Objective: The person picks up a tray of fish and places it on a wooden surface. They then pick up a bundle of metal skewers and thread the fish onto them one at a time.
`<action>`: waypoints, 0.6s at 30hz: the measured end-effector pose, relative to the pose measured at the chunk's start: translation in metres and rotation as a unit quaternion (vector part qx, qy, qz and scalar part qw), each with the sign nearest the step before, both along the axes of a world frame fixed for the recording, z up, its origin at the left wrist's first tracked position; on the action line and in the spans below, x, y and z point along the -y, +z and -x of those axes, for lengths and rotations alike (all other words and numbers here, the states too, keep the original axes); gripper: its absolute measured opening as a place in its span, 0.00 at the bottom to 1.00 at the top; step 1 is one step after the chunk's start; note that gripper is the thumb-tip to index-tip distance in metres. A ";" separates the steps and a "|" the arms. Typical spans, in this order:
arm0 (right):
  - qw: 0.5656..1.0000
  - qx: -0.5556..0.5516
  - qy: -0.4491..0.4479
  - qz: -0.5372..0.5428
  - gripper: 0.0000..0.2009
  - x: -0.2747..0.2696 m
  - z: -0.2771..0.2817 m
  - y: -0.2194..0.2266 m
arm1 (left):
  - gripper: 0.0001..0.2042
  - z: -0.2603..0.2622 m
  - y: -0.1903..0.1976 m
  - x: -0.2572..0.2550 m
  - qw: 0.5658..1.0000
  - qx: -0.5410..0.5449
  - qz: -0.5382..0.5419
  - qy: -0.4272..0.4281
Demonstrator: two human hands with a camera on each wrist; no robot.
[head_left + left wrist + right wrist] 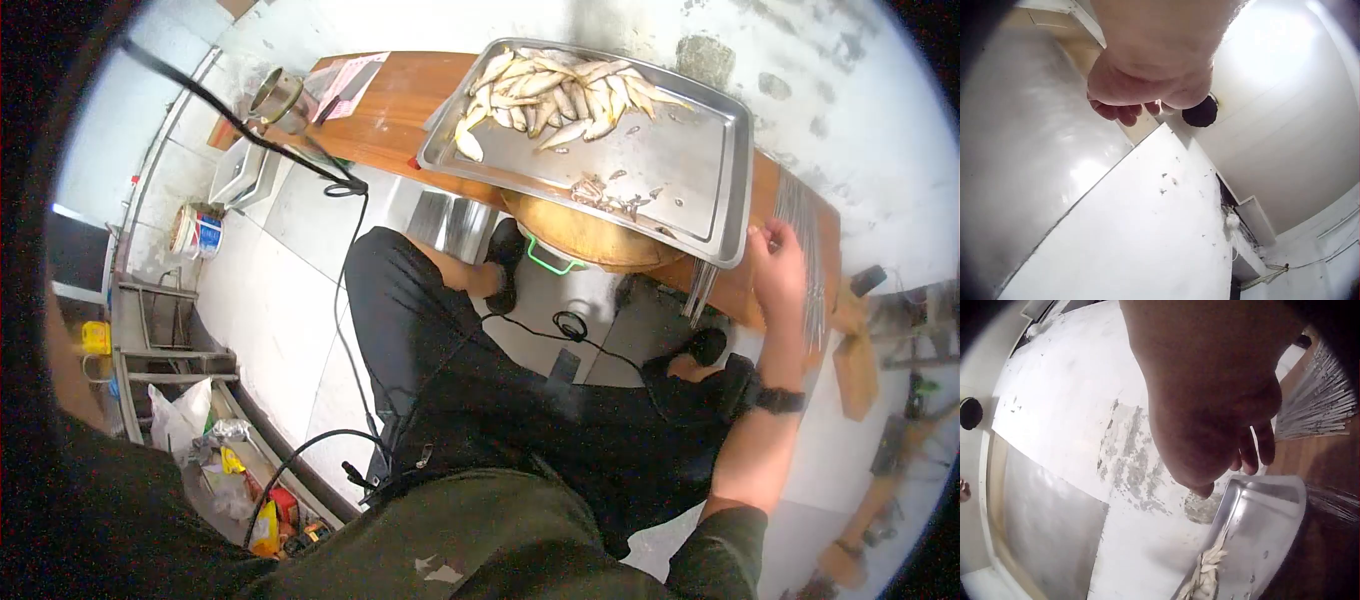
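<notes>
A metal tray (pixel 695 185) stands on the wooden table, with a heap of small yellowish fish (pixel 545 95) toward its back left and small scraps (pixel 590 190) near its front edge. Just outside the tray's right side is my right hand (pixel 778 265), its fingers loosely bent and nothing visible in them. The right wrist view has this hand (pixel 1216 431) close over the tray's corner (pixel 1266 494). My left hand (pixel 1154 81) appears only in the wrist views, raised with the ceiling and wall behind it. Its fingers hang loosely curled, with no object showing.
Thin metal skewers (pixel 800 240) lie on the table's right end. Beneath the tray's front edge is a round pan-like vessel (pixel 590 235) with a green handle. A metal cup (pixel 280 98) stands at the left. Cables (pixel 345 300) hang at my left and cross the floor.
</notes>
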State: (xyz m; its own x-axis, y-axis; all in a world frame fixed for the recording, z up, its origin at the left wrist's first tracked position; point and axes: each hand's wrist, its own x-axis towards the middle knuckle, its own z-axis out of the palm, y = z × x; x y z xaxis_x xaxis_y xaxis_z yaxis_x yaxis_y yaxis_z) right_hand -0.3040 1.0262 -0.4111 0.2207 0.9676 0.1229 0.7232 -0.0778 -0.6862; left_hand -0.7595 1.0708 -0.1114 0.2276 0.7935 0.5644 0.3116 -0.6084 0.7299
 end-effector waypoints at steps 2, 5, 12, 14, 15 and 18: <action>1.000 -0.024 -0.001 0.008 0.25 0.003 0.001 0.000 | 0.22 0.015 0.008 0.012 1.000 0.002 -0.002 0.004; 1.000 0.019 0.006 0.014 0.24 0.006 -0.001 -0.001 | 0.22 0.033 0.022 0.027 1.000 0.003 -0.005 0.007; 0.997 -0.068 0.004 -0.040 0.25 0.018 -0.014 -0.007 | 0.20 0.038 0.051 0.039 1.000 0.011 -0.010 -0.013; 0.997 -0.063 -0.019 -0.038 0.24 0.023 -0.020 -0.004 | 0.20 0.030 0.054 0.034 0.999 0.016 -0.010 -0.027; 0.997 -0.061 -0.036 -0.029 0.24 0.028 -0.024 -0.004 | 0.20 0.025 0.054 0.029 0.999 0.017 -0.007 -0.035; 0.998 -0.045 -0.033 -0.035 0.23 0.036 -0.035 0.003 | 0.19 0.021 0.044 0.024 0.999 0.021 0.014 -0.040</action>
State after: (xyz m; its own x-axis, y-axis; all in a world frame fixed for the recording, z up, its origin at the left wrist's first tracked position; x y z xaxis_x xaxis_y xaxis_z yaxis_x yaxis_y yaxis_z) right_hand -0.2695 0.9900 -0.4083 0.2965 0.9405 0.1658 0.6539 -0.0734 -0.7530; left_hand -0.7800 1.0469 -0.0669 0.2683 0.7892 0.5523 0.2314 -0.6094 0.7583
